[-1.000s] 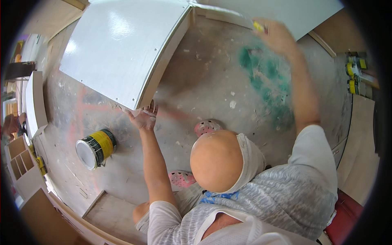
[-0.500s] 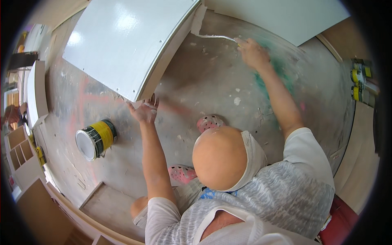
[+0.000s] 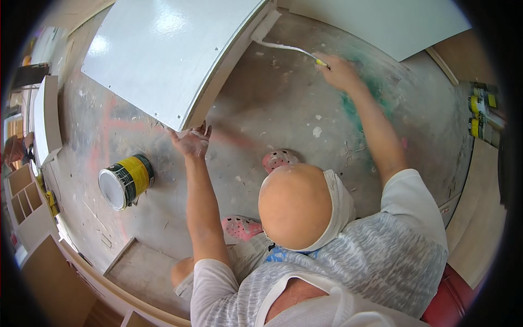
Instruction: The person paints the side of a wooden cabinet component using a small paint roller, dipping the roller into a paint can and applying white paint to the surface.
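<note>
A large glossy white panel (image 3: pixel 158 60) with screws along its border stands raised at the upper left. My left hand (image 3: pixel 193 143) is under its near corner, palm up with fingers partly spread and paint on them, holding that corner. Further off on the right, my right hand (image 3: pixel 338 72) is closed around the yellow handle of a paint roller (image 3: pixel 267 25). The roller's white sleeve lies against the panel's pale right-hand edge face (image 3: pixel 220 82). Part of the handle is hidden inside my fist, and my left fingertips are partly behind the panel.
A yellow and dark green paint can (image 3: pixel 128 180) stands on the paint-stained floor (image 3: pixel 261 120) at the left. Another white panel (image 3: pixel 381 24) is at the upper right. Several smaller cans (image 3: pixel 476 109) stand far right, and pale cabinet parts (image 3: pixel 41 218) line the left.
The roller sleeve has tilted and shifted slightly along the panel's edge face, and more of the yellow handle shows. My left hand stays at the corner.
</note>
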The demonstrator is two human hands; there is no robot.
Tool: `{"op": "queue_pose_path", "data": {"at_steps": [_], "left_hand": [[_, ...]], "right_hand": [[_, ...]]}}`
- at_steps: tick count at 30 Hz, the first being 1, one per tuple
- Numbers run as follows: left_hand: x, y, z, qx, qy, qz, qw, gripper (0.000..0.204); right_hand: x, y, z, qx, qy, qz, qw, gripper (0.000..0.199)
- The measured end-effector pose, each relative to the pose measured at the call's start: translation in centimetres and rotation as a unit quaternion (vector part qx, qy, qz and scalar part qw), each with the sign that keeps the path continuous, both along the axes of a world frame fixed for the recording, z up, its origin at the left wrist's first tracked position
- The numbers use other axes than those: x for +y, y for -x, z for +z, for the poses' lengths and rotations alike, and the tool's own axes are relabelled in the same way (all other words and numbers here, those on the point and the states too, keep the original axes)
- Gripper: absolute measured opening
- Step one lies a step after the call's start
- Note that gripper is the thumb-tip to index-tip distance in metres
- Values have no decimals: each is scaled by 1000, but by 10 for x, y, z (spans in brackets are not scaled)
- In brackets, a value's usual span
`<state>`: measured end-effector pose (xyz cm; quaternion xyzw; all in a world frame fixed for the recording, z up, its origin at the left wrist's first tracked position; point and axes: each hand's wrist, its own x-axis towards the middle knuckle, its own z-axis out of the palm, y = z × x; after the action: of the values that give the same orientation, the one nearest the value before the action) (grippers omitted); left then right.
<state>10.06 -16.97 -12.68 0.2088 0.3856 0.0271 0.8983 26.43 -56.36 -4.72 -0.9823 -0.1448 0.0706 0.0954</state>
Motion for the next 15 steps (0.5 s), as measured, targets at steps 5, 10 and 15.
{"op": "queue_pose_path", "data": {"at_steps": [5,10,15], "left_hand": [[0,1,-8,-23,15,-8,1000,94],[3,4,-6,-20,6,-10,1000,94],[0,0,1,-17,10,-3,1000,95]], "right_hand": [[14,37,-4,122,-295,-163,934,41],[56,52,-4,230,-479,-244,811,41],[80,22,31,255,-531,-241,772,31]]}}
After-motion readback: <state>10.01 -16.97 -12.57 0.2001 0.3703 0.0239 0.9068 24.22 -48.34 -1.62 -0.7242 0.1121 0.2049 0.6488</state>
